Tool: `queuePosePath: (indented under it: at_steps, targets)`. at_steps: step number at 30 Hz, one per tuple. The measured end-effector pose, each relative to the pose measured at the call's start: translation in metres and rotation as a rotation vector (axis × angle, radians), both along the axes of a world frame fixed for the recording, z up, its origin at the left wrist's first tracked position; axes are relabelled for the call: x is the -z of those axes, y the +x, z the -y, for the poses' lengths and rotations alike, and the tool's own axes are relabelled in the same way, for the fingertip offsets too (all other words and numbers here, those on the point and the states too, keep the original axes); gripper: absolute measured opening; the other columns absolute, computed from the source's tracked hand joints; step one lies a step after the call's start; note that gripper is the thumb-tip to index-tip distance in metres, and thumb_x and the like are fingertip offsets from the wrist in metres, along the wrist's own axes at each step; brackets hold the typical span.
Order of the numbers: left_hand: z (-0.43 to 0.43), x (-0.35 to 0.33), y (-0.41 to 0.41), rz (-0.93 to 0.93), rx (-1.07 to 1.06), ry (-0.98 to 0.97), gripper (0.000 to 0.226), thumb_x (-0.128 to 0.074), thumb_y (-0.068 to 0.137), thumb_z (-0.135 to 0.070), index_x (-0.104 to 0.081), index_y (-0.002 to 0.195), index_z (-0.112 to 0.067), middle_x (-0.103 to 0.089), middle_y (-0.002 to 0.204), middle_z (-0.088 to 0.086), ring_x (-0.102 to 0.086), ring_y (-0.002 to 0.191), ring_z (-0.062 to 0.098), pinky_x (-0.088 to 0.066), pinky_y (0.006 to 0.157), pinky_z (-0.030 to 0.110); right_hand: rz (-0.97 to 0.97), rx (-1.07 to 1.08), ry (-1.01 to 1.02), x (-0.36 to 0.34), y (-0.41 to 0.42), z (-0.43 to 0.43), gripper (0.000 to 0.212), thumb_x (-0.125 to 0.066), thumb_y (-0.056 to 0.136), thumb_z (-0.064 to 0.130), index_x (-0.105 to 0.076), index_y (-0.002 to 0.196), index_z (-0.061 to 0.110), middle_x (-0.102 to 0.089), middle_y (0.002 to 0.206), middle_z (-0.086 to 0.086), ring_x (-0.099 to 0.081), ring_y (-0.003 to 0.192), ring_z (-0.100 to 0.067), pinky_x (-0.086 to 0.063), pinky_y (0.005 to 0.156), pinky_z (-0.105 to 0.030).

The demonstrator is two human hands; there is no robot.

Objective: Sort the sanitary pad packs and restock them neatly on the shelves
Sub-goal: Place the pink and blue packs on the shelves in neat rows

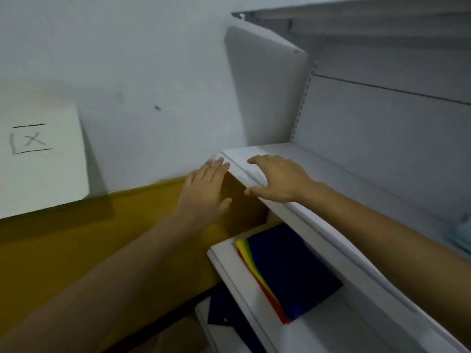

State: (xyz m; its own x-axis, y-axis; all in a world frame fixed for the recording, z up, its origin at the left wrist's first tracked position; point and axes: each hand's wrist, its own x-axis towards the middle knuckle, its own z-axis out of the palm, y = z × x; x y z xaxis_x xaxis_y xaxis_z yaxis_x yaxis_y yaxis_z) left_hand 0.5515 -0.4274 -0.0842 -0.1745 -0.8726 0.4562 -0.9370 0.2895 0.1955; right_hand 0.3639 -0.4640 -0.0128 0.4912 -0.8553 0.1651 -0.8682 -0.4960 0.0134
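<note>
A white metal shelf [331,225] runs from the middle of the view down to the lower right. My right hand [275,178] rests flat on its front left corner, fingers spread, holding nothing. My left hand [204,192] is open just left of that corner, beside the shelf end, also with nothing in it. A pale blue-green pack [462,230] shows blurred at the right edge on this shelf. On the shelf below [229,266] lies a dark blue pack with yellow and red edges [288,271].
A white end panel [265,85] and an upper shelf [356,14] rise above. The wall to the left is white over a yellow band [76,238], with a paper sign [38,154] stuck on it. Another dark blue item [224,317] lies lower down.
</note>
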Motion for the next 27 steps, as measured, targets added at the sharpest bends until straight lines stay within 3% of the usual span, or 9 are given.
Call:
queuePosePath:
  at_steps: [4, 9, 12, 16, 23, 27]
  targets:
    - [-0.046, 0.042, 0.086, 0.097, -0.135, 0.207, 0.079, -0.049, 0.094, -0.047, -0.003, 0.153, -0.021, -0.002, 0.162, -0.001, 0.0, 0.149, 0.018, -0.007, 0.12, 0.042, -0.111, -0.153, 0.07, 0.054, 0.093, -0.023, 0.075, -0.055, 0.085, 0.061, -0.032, 0.146, 0.024, -0.04, 0.148, -0.002, -0.042, 0.129, -0.024, -0.036, 0.103, -0.041]
    - [-0.098, 0.11, 0.16, 0.018, -0.225, 0.43, 0.091, -0.057, 0.091, -0.044, 0.005, 0.153, -0.019, -0.007, 0.161, 0.0, -0.005, 0.148, 0.019, -0.009, 0.118, 0.041, -0.224, -0.199, 0.248, 0.139, 0.156, -0.065, 0.079, -0.055, 0.083, 0.064, -0.027, 0.147, 0.026, -0.028, 0.152, -0.006, -0.035, 0.135, -0.027, -0.032, 0.106, -0.042]
    - [-0.115, 0.141, 0.187, 0.051, -0.204, 0.524, 0.091, -0.054, 0.093, -0.044, 0.008, 0.153, -0.018, -0.004, 0.162, -0.001, -0.006, 0.148, 0.018, -0.014, 0.117, 0.04, -0.213, -0.175, 0.363, 0.181, 0.168, -0.09, 0.081, -0.057, 0.083, 0.061, -0.026, 0.147, 0.023, -0.03, 0.149, -0.008, -0.036, 0.131, -0.028, -0.033, 0.104, -0.04]
    - [-0.125, 0.174, 0.206, 0.082, -0.156, 0.58, 0.084, -0.053, 0.093, -0.046, -0.003, 0.153, -0.015, -0.008, 0.161, 0.002, -0.012, 0.147, 0.02, -0.02, 0.114, 0.038, -0.15, -0.092, 0.498, 0.229, 0.172, -0.112, 0.079, -0.056, 0.083, 0.062, -0.03, 0.145, 0.021, -0.036, 0.143, -0.008, -0.042, 0.124, -0.029, -0.037, 0.098, -0.039]
    - [-0.133, 0.234, 0.211, 0.058, -0.114, 0.748, 0.074, -0.044, 0.097, -0.046, -0.007, 0.153, -0.015, -0.004, 0.161, 0.004, -0.008, 0.148, 0.02, -0.015, 0.117, 0.039, -0.088, 0.046, 0.706, 0.297, 0.167, -0.135, 0.076, -0.054, 0.09, 0.054, -0.024, 0.15, 0.018, -0.032, 0.15, -0.005, -0.038, 0.131, -0.025, -0.035, 0.101, -0.036]
    - [-0.138, 0.261, 0.204, 0.035, -0.154, 0.826, 0.073, -0.048, 0.096, -0.043, -0.012, 0.153, -0.014, -0.01, 0.16, 0.005, -0.013, 0.147, 0.021, -0.019, 0.117, 0.04, 0.021, 0.085, 0.763, 0.329, 0.154, -0.138, 0.063, -0.056, 0.09, 0.052, -0.038, 0.141, 0.02, -0.045, 0.14, -0.002, -0.047, 0.123, -0.02, -0.035, 0.09, -0.028]
